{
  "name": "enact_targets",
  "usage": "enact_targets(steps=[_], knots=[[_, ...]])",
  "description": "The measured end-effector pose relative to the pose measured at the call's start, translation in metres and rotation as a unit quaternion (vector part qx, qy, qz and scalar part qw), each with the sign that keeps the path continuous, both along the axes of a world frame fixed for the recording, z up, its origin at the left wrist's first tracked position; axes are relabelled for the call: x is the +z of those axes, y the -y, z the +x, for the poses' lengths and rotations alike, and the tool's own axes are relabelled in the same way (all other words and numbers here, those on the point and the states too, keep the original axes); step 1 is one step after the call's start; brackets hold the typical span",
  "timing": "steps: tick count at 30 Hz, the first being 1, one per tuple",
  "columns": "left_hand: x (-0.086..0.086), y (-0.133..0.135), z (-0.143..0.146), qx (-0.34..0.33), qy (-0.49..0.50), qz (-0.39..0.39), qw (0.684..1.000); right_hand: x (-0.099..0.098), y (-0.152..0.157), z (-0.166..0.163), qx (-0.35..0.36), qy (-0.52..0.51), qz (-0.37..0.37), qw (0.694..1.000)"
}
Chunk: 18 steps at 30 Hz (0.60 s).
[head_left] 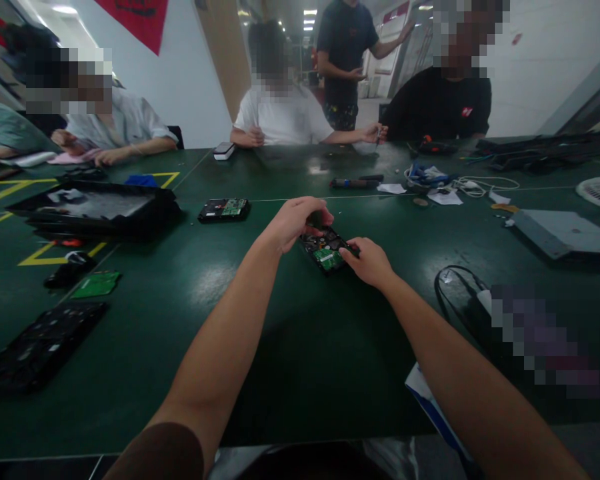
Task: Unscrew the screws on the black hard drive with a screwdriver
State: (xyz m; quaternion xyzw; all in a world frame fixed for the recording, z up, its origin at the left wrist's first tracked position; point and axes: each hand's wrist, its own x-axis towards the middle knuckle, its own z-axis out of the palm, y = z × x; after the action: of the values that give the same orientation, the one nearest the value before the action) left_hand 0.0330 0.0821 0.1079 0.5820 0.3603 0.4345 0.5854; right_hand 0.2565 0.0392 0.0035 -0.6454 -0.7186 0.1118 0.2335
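Observation:
A black hard drive [327,251] with a green circuit board on its upper face lies on the dark green table [280,347] in front of me. My left hand [296,222] curls over its far left corner, fingers bent and closed on the drive's edge. My right hand [369,261] grips the drive's near right edge with thumb and fingers pinched on it. Whether either hand also holds a small tool is hidden.
A second hard drive [224,209] lies further left. A black tray stack [97,210], a loose green board [97,285] and a black panel [40,347] sit left. Cables [460,183], a grey metal case [563,232] and a black cord [455,293] lie right. Several people sit opposite.

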Motion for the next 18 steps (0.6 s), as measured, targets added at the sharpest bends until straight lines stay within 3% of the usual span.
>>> enact_targets(steps=[6,13,18], knots=[[0.0,-0.001,0.001,0.059,-0.051,0.081,0.994,-0.001,-0.001,0.001,-0.005,-0.011,-0.008,1.0],[-0.008,-0.001,0.016,0.07,0.108,-0.018,0.992,-0.002,-0.001,0.001,-0.005,-0.009,-0.002,1.0],[-0.014,0.0,0.03,0.092,0.146,-0.025,0.985,-0.004,-0.001,0.001,-0.003,-0.014,0.009,1.0]])
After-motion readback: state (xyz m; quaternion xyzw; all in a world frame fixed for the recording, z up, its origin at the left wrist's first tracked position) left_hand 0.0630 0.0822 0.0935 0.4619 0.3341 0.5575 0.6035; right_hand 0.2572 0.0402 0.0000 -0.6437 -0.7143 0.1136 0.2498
